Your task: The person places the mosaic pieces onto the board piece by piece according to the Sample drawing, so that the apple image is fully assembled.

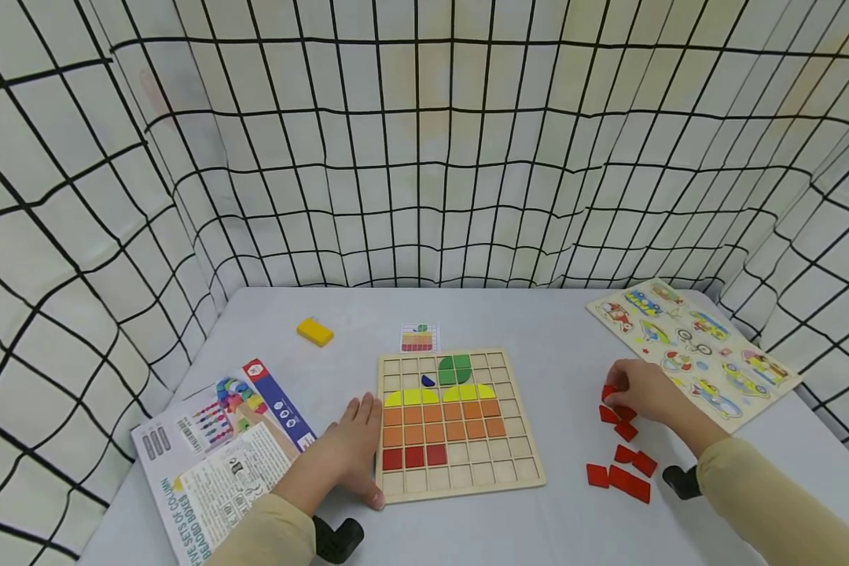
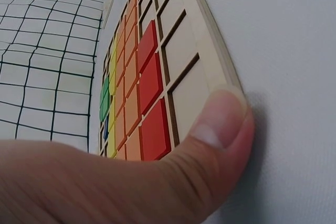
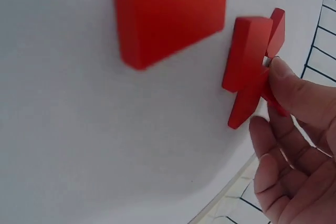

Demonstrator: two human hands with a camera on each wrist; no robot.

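Your left hand (image 1: 350, 456) is lying flat with fingers straight, its thumb pressing the near left corner of the one wooden grid board (image 1: 460, 483), where three red squares (image 1: 414, 457) are sitting just right of your fingers. Your right hand (image 1: 644, 391) is pinching one red tile (image 1: 608, 392); roughly seven more loose red tiles (image 1: 626, 472) are lying just below and nearer you.

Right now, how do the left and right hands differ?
The left hand lies flat, its thumb pressing the near-left corner of the wooden grid board; the right hand is curled over the loose red tiles, its fingertips touching one. The left is at the board's edge; the right is off the board, beside the vehicle puzzle. Both wear tan sleeves.
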